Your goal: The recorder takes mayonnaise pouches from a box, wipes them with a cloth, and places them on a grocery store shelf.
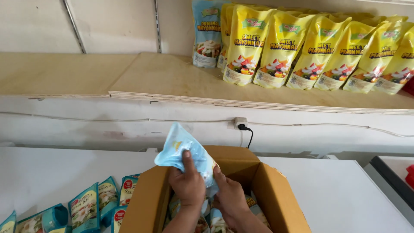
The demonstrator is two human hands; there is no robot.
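My left hand [187, 183] and my right hand [229, 196] both grip a light blue pouch [183, 149], lifted above an open cardboard box [276, 203]. The left thumb presses on the pouch's face and the right hand holds its lower edge. More pouches lie inside the box below my wrists, partly hidden. On the wooden shelf [164, 77] above stands a row of several yellow pouches [276, 47], with one light blue pouch [206, 32] at the row's left end.
Several teal pouches [84, 209] lie on the white lower surface [353, 194] left of the box. A wall socket with a black plug [241, 125] sits behind the box. The shelf's left part is bare wood. A dark-edged object [394, 181] is at far right.
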